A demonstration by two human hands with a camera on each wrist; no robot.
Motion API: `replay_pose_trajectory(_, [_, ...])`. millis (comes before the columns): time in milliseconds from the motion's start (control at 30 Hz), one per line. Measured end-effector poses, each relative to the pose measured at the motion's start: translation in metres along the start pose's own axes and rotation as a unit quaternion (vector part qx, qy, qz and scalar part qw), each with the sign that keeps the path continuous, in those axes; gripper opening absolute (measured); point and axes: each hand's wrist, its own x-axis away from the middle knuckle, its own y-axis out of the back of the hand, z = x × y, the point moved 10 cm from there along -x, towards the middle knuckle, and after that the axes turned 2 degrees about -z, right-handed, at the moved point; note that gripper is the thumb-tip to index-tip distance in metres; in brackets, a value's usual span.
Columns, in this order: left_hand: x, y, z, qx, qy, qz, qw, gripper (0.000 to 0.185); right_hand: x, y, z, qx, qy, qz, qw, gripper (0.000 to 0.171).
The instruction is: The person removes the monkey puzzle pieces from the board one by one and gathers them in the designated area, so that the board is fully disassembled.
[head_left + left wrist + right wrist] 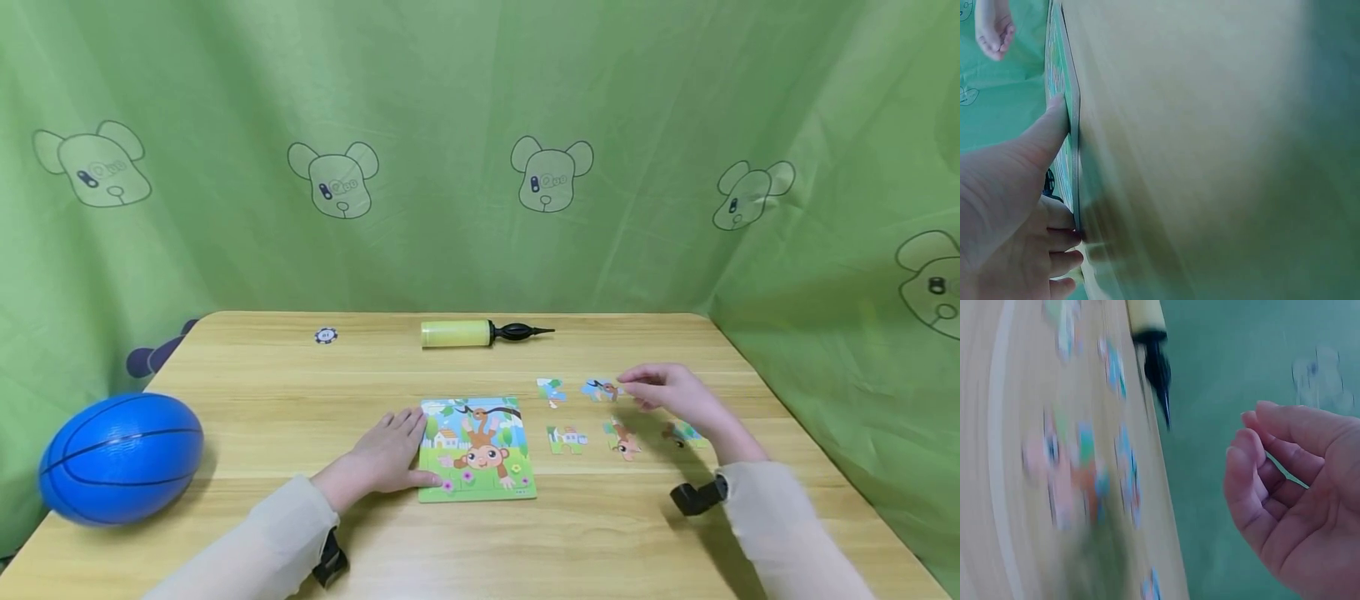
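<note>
From the head camera, the left hand [390, 461] lies flat with straight fingers against the left edge of the square green-framed monkey puzzle board [477, 450] on the pale wooden table [285, 417]. The right hand [671, 393] hovers loosely curled, holding nothing, over the loose cardboard puzzle pieces [600, 390] right of the board. A yellow hand pump [468, 333] lies further back; a blue rubber ball [120, 458] sits far left.

The left wrist view shows thumb and fingers pressing the board's edge [1072, 156].

The right wrist view (badly blurred) shows relaxed, empty fingers [1260, 469].
</note>
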Motion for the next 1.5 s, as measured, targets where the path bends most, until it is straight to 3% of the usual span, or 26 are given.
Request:
replay_pose_trajectory(200, [0.000, 0.000, 0.000, 0.001, -0.003, -0.005, 1.0000, 0.094, -0.010, -0.049, 0.036, -0.021, 0.032, 0.044, 0.998, 0.039])
replay_pose_trajectory(433, [-0.001, 0.001, -0.001, -0.004, -0.009, -0.011, 0.9999, 0.093, -0.015, -0.112, 0.074, -0.006, 0.086, 0.110, 0.990, 0.026])
replay_pose_trajectory(800, [-0.002, 0.003, -0.004, -0.012, -0.029, -0.030, 0.9991, 0.091, -0.013, -0.192, 0.103, 0.039, 0.145, 0.182, 0.972, 0.020])
replay_pose_trajectory(1100, [-0.001, 0.005, -0.005, -0.023, -0.047, -0.050, 0.9973, 0.090, -0.009, -0.232, 0.116, 0.071, 0.168, 0.222, 0.958, 0.026])
replay_pose_trajectory(1500, [0.003, -0.001, -0.004, -0.009, -0.052, -0.022, 0.9983, 0.099, -0.006, -0.251, 0.125, 0.132, 0.189, 0.215, 0.949, 0.035])
